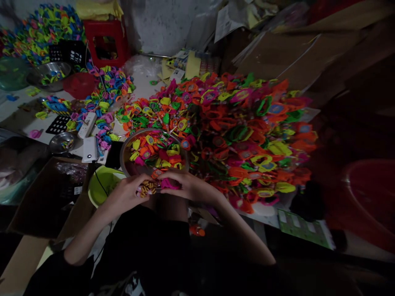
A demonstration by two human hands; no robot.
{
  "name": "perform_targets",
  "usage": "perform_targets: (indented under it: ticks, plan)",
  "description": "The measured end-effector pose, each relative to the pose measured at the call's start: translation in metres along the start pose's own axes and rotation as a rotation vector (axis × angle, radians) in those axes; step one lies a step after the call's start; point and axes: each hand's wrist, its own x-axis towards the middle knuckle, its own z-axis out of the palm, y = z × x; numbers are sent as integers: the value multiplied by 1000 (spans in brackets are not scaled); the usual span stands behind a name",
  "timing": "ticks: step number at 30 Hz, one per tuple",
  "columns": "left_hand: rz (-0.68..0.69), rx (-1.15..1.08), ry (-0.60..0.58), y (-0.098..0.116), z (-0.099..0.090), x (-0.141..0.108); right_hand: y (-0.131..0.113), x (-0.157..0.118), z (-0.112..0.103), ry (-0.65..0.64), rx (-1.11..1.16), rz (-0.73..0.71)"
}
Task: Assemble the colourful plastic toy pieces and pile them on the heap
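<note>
Head view: the left hand [128, 191] cups small brown pieces [147, 188]. The right hand [184, 183] grips a pink piece [169, 184] beside the metal bowl [125, 158].

Basin [124, 158]: before you, toy watches [149, 140] inside.
Heap [240, 142]: right of the basin, on your table [143, 84].
Carton [75, 221]: to your left.

2 hands [129, 191], 3 mtl bowls [125, 162], 1 stool [105, 28], 100+ plastic pcs [279, 148]

Yellow sheeting [99, 11] lies on a red stool [106, 28].
</note>
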Motion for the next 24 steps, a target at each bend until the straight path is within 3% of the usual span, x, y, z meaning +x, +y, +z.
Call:
perform_targets:
  ticks: [6,11,17,21,24]
  plan:
    - [90,28,-75,1,-5,-1,2,4,4,-151,32,63]
    - [133,-7,-85,-7,0,-2,6,6,12,-124,16,-17]
    - [234,-48,-166,-15,1,-3,23,8,22,-193,206,-43]
    - [140,-62,-193,-22,7,-2,33,10,25,-262,258,60]
    - [7,-108,-70,-37,18,-2,40,3,2,-378,220,141]
